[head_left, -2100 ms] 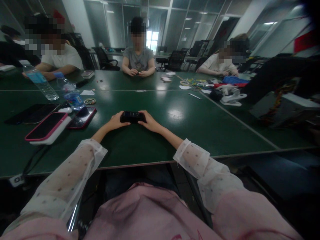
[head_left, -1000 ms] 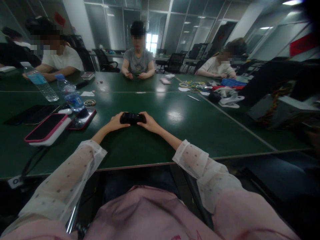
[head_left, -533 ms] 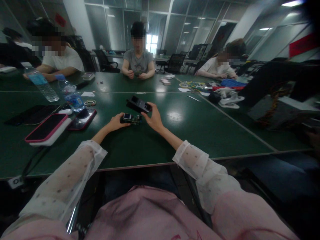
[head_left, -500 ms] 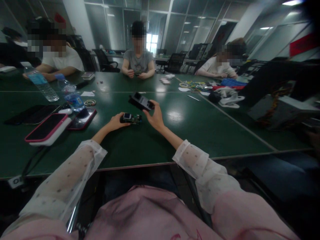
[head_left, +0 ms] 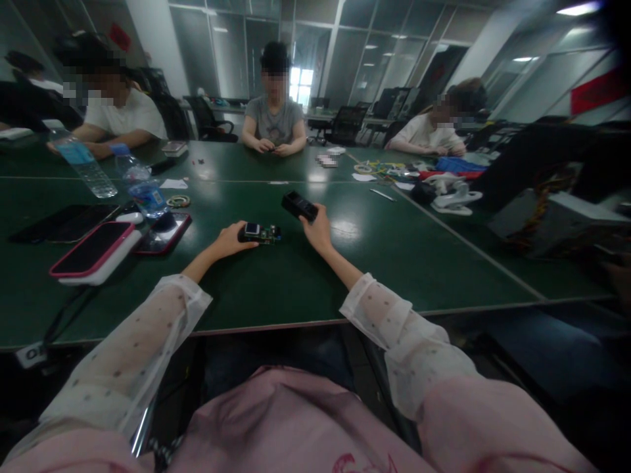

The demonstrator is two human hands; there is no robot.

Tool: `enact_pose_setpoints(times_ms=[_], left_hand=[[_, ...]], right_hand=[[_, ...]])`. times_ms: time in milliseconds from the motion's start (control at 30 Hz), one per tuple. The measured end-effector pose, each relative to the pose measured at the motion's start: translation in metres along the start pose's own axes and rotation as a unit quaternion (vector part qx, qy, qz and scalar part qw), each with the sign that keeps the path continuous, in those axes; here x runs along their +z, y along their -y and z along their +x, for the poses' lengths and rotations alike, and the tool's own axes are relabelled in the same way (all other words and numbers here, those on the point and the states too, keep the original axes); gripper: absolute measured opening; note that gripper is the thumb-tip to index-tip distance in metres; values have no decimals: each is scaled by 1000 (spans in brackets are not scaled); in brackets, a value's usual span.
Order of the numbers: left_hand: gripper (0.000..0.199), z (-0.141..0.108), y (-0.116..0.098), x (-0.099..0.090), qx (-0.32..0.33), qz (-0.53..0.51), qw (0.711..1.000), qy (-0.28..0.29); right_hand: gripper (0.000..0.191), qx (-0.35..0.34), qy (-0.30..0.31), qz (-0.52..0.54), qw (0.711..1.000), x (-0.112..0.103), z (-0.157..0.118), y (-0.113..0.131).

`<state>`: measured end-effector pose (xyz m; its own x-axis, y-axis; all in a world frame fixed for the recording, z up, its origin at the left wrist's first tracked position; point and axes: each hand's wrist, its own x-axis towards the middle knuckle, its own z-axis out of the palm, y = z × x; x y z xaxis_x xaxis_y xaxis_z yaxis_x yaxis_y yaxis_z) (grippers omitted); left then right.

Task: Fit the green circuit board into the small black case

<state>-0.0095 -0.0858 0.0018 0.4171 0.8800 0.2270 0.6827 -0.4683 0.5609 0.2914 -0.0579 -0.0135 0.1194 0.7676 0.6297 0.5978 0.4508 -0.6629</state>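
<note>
Here, one circuit board (head_left: 266, 234) and one cover (head_left: 298, 205), in from the near edge of the surface (head_left: 276, 289).
Left fingers (head_left: 250, 245) clamp the board's left end; right fingers (head_left: 307, 227), the cover's right end.

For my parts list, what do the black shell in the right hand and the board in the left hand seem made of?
Black shell: probably matte plastic, judging by its dark, dull surface. Board: likely circuit laminate, from its green color and small mounted parts; finish too small to tell.
</note>
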Motion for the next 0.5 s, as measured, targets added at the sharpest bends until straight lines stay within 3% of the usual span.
enact_pose_setpoints(times_ms=[500], left_hand=[[59,2,0,0,-7,31,999,2]], right_hand=[[49,37,66,-69,995,9,-1,-15]])
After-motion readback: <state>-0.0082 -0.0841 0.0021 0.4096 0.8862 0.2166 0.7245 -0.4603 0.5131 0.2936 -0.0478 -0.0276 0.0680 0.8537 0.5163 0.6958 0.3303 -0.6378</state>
